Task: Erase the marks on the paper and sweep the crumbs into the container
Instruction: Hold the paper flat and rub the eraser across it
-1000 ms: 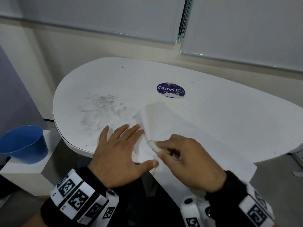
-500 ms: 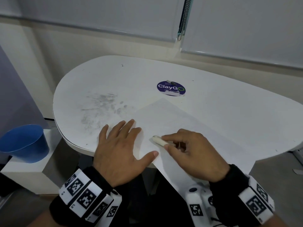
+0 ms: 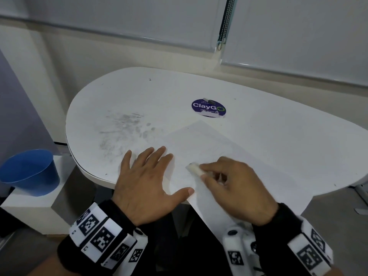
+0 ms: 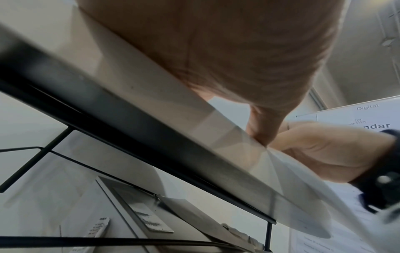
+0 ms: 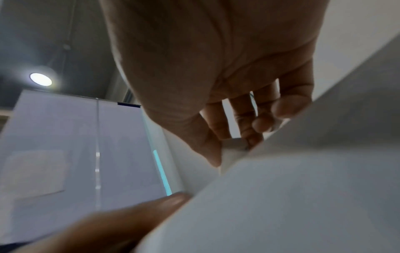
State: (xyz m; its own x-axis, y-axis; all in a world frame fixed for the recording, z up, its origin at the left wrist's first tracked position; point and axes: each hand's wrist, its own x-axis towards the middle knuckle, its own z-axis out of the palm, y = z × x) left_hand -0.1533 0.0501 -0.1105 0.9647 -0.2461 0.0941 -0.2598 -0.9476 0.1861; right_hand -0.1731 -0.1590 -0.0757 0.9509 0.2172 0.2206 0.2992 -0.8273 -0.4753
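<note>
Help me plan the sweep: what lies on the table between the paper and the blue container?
Head view: the left hand, then bare table with grey smudges, between the paper and blue container.

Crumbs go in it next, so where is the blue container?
In the head view the blue container stands at far left, off the table, on a low white block below its left edge.

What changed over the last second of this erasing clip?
The paper's lifted far corner has dropped flat on the table. The right hand still pinches the eraser on the sheet; the left hand stays pressed flat. The blue container is unmoved.
</note>
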